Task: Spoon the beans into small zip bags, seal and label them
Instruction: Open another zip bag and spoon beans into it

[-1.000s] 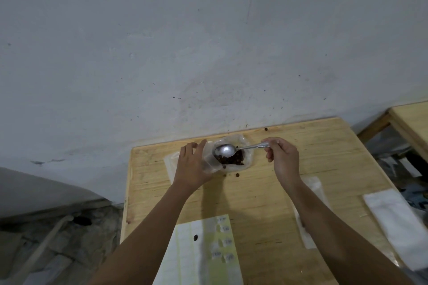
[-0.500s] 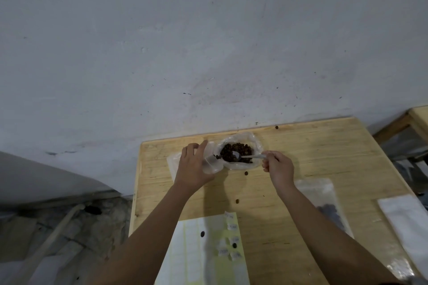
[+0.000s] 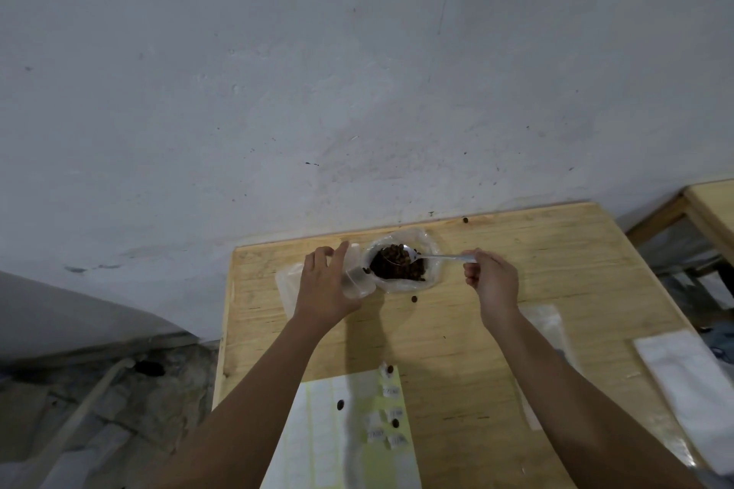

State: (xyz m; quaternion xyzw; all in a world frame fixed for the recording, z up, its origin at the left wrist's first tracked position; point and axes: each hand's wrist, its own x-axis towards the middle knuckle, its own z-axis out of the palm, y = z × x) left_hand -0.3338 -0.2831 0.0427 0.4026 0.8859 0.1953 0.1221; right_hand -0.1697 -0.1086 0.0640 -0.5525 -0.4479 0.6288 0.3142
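Note:
Dark brown beans (image 3: 398,268) fill a clear plastic bag (image 3: 433,250) rolled open at the far edge of the wooden table (image 3: 556,262). My right hand (image 3: 492,282) grips the handle of a metal spoon (image 3: 437,257), its bowl lying on the beans. My left hand (image 3: 323,286) holds a small clear zip bag (image 3: 357,280) open just left of the bean bag. A sheet of labels (image 3: 337,433) lies near me, with several peeled labels beside it.
Loose beans (image 3: 414,299) are scattered on the table and on the label sheet. A flat clear bag (image 3: 546,326) lies under my right forearm. A white packet (image 3: 691,381) sits at the right edge. A grey wall rises behind the table; a second table (image 3: 711,206) stands at right.
The spoon, held above the beans a second ago, has dipped into the bean bag and now rests on the pile. My left hand has kept the small zip bag in place.

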